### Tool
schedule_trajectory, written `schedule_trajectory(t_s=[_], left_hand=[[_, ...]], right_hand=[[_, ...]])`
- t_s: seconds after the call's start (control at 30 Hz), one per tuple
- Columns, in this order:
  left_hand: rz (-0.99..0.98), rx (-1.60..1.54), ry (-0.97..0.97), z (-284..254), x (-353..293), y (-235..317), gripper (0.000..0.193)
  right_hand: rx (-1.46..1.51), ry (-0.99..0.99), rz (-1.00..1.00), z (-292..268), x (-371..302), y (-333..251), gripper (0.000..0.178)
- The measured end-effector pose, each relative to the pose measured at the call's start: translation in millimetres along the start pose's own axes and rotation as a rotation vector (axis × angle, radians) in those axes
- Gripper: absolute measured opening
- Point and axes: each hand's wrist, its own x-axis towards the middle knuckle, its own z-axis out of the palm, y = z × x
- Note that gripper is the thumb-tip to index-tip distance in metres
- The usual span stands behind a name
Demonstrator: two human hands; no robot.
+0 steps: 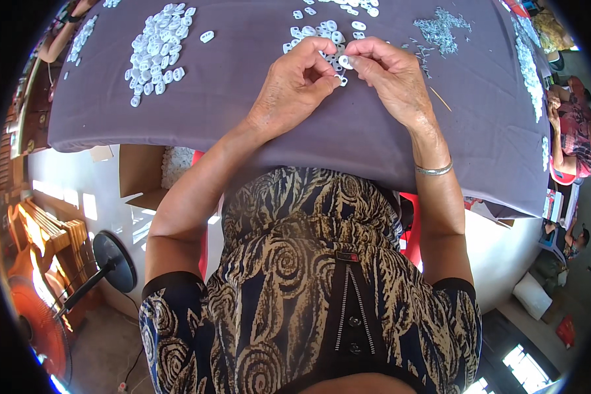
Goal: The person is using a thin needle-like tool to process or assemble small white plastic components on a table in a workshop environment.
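Over the near part of the cloth, my left hand is closed, thumb against bent fingers, with a small white plastic piece at the thumb tip. My right hand pinches a round white plastic piece between thumb and index finger. The two hands almost meet, their fingertips a little apart. Just beyond them lies a heap of white oval two-holed pieces, partly hidden by my fingers.
A larger heap of white pieces lies on the grey tablecloth at left. At right are small metal pins and a thin wooden stick. An open cardboard box stands below the table edge. Another person sits at far right.
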Motion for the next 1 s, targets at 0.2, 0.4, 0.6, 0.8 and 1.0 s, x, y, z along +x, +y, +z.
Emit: schedule_trajectory(t_s=[0.2, 0.4, 0.6, 0.8, 1.0], left_hand=[[0.014, 0.031, -0.002, -0.5, -0.2, -1.2, 0.033], [0.004, 0.036, 0.001, -0.4, -1.1, 1.1, 0.032], [0.018, 0.038, 0.008, 0.1, -0.1, -0.5, 0.031], [0.021, 0.035, 0.026, 0.7, 0.1, -1.3, 0.03], [0.004, 0.055, 0.044, -0.1, 0.1, -2.2, 0.03]], right_hand=[[-0.024, -0.004, 0.029, -0.2, -1.2, -0.8, 0.013], [-0.017, -0.001, -0.01, 0.8, -0.6, 3.2, 0.013], [-0.055, -0.014, -0.013, 0.8, -0.5, 2.2, 0.012], [-0.112, -0.008, -0.049, 2.9, -1.3, 3.3, 0.012], [-0.121, -0.057, 0.003, 5.4, -2.6, 0.0, 0.01]])
